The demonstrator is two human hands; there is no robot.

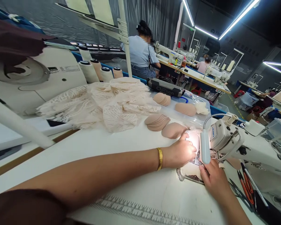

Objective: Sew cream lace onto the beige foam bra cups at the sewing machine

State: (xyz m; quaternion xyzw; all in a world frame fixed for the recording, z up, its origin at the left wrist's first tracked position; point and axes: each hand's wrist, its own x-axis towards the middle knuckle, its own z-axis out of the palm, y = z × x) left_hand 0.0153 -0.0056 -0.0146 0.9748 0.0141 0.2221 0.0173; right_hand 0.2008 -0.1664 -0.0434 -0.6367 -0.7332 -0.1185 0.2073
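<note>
A pale pinkish-beige fabric piece [194, 137] lies brightly lit beside the head of a white sewing machine [234, 143]. My left hand [181, 151], a gold bangle at its wrist, has its fingers curled and closed on this piece. Close to the needle area, my right hand [214, 176] holds the piece's near side between thumb and fingers; the lamp hides part of its fingertips. That small lamp [204, 147] on a bent neck also covers the needle. Left of the work are fanned beige oval pads [157, 122] and another oval pad [174, 130].
Cream lace [121, 103] is heaped at the back left, before several thread cones [106, 74]. A clear tray [201, 100] holds more pads. Orange-handled scissors [247, 184] lie at right, and a printed ruler [140, 212] runs along the front. Other people sit at machines beyond.
</note>
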